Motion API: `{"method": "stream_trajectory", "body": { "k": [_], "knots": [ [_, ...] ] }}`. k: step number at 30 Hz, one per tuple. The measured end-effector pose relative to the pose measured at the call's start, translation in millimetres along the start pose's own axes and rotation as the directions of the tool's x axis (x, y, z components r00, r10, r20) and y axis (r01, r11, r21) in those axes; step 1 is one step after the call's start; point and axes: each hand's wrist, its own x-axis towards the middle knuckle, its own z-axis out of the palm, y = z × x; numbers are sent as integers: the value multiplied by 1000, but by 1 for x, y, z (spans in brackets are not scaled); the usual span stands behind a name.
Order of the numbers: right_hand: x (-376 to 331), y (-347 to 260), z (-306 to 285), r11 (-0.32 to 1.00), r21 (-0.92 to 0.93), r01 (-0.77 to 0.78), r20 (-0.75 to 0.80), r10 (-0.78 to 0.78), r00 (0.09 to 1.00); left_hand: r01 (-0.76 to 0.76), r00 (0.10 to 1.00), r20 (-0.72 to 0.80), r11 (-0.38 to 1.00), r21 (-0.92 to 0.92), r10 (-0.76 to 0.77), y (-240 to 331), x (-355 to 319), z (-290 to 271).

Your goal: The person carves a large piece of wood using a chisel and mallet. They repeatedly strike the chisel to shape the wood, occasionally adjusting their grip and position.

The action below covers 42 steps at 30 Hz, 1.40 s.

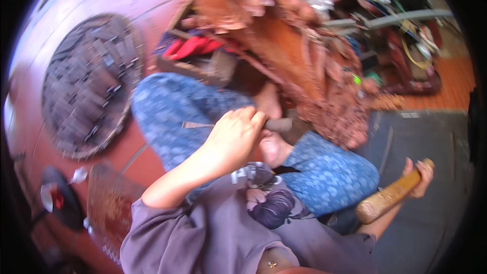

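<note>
My left hand (234, 134) is closed around a chisel (279, 124), held level over my lap. Its thin metal blade points left, and its dark handle sticks out on the right. Out to the right, away from my body, my right hand (424, 178) grips a wooden mallet (388, 198) shaped like a thick club, its fat end toward my knee. A large reddish-brown wood carving (284, 45) with ornate, rough edges lies in front of me, beyond my feet. Neither tool touches it. The picture is somewhat blurred by motion.
A round woven tray (138, 66) of several dark narrow pieces sits at the left. A wooden box (203, 73) with red cloth (190, 47) stands beside the carving. Bags and a grey hose (406, 18) lie far right. A dark mat (416, 137) covers the right floor.
</note>
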Motion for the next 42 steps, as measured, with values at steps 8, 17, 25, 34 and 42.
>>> {"method": "stream_trajectory", "body": {
  "k": [8,17,25,34,42],
  "knots": [
    [-11,79,51,980,198,3,123,-28,992,782,391,-700,617,-91,-598,-98,-119,-100],
    [56,-37,118,823,550,141,337,-373,864,967,40,-736,212,-142,-676,-259,-186,-156],
    [44,-44,108,765,643,-31,465,-358,810,981,140,-907,177,74,-396,-257,-159,-149],
    [29,-47,118,735,649,-195,599,-336,727,889,-48,-846,364,-279,-531,-252,-258,-179],
    [72,-81,114,602,783,-159,554,-556,620,785,52,-812,526,-327,-582,-234,-260,-162]
  ]
}}
